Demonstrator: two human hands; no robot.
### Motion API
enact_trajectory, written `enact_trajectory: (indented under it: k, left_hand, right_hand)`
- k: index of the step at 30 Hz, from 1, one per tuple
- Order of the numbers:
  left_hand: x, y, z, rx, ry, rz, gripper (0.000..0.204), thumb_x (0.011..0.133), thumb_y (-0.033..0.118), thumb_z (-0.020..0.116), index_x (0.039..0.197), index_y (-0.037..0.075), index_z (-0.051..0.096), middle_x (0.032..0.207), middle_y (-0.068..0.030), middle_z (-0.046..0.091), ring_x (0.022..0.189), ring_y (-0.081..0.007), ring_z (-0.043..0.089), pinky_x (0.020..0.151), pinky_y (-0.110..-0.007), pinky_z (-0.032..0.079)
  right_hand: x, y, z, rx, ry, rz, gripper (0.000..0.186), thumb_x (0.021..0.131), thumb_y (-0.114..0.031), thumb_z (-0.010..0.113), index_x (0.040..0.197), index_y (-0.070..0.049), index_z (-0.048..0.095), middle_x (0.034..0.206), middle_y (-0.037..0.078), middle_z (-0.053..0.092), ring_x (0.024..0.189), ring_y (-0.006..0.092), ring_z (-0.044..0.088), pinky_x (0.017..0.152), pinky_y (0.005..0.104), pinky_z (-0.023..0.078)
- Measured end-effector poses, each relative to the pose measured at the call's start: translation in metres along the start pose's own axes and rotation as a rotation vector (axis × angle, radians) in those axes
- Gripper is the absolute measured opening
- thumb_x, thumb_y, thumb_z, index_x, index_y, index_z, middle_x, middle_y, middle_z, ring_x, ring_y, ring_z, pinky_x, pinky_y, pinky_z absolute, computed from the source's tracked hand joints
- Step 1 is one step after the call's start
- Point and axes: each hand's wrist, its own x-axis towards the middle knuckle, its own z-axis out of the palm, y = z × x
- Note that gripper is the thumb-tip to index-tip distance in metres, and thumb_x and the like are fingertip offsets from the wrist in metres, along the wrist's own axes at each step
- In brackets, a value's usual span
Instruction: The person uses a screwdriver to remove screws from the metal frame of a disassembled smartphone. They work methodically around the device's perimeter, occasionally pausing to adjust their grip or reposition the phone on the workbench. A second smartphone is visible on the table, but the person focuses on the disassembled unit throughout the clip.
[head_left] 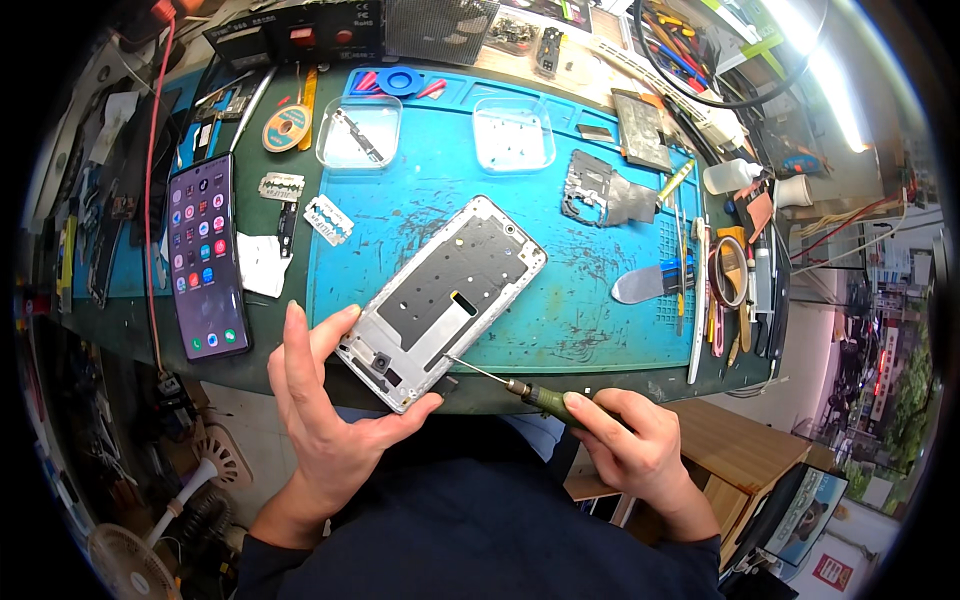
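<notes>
A bare phone frame point(450, 300), silver with a dark grey inner panel, lies slanted on the blue work mat point(590, 310), its lower end toward me. My left hand point(325, 405) grips that lower end by its edges, thumb on the near corner and fingertips on the far-left corner. In my right hand point(635, 445) is a thin screwdriver point(545, 398) with a green handle. Its metal tip meets the frame's right long edge, near the lower part. Whether the tip sits in a hole there is too small to tell.
Left of the mat lie a lit smartphone point(207, 260), razor blades point(327, 220) and a solder spool point(287, 128). Clear plastic boxes point(513, 135) with small parts stand at the back. A dark metal plate point(607, 190), a spatula blade point(638, 285) and several tools are on the right.
</notes>
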Motion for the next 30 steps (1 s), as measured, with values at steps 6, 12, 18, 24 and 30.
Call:
enact_trajectory:
  k: [6,12,18,24,30]
  left_hand:
    - [-0.0003,-0.0004,0.0002,0.005,0.005,0.007,0.135,0.063,0.029,0.104,0.166,-0.006,0.023,0.134,-0.0177,0.069,0.116,-0.029,0.056,0.102,-0.041,0.046]
    - [0.0002,0.0006,-0.0005,0.012,0.0,0.005,0.135,0.063,0.029,0.105,0.165,-0.007,0.024,0.134,-0.0177,0.069,0.117,-0.0287,0.056,0.103,-0.041,0.045]
    - [0.0,0.001,-0.0004,0.004,0.001,-0.001,0.135,0.064,0.03,0.104,0.165,-0.009,0.023,0.133,-0.0192,0.069,0.118,-0.0282,0.056,0.105,-0.041,0.044]
    - [0.0002,0.0,-0.0007,0.011,-0.001,0.008,0.135,0.066,0.031,0.104,0.165,-0.009,0.022,0.132,-0.0193,0.069,0.118,-0.0281,0.056,0.105,-0.041,0.043]
    - [0.0008,0.0004,-0.0012,0.022,-0.006,0.015,0.135,0.067,0.033,0.103,0.165,-0.009,0.021,0.132,-0.0194,0.07,0.117,-0.0281,0.056,0.105,-0.042,0.042]
  right_hand:
    - [0.0016,0.0003,-0.0005,-0.001,-0.008,-0.012,0.056,0.075,-0.005,0.088,0.129,-0.012,0.076,0.098,0.006,0.068,0.072,0.0218,0.067,0.057,0.0335,0.053]
    - [0.0014,-0.0008,-0.0001,-0.007,-0.01,-0.02,0.055,0.075,-0.006,0.088,0.128,-0.012,0.076,0.097,0.006,0.068,0.071,0.021,0.066,0.057,0.0332,0.053]
    - [-0.0002,-0.0015,0.0013,0.011,-0.011,-0.009,0.064,0.072,0.001,0.083,0.133,-0.016,0.076,0.097,0.009,0.07,0.069,0.0212,0.067,0.059,0.0325,0.056]
    - [0.0015,-0.0029,0.0015,0.012,-0.01,-0.013,0.064,0.072,0.0,0.083,0.134,-0.017,0.076,0.096,0.009,0.069,0.069,0.0212,0.067,0.059,0.0327,0.056]
    - [0.0024,-0.003,0.0018,0.016,-0.008,-0.019,0.064,0.072,0.001,0.082,0.134,-0.017,0.076,0.095,0.008,0.068,0.07,0.021,0.067,0.058,0.0327,0.056]
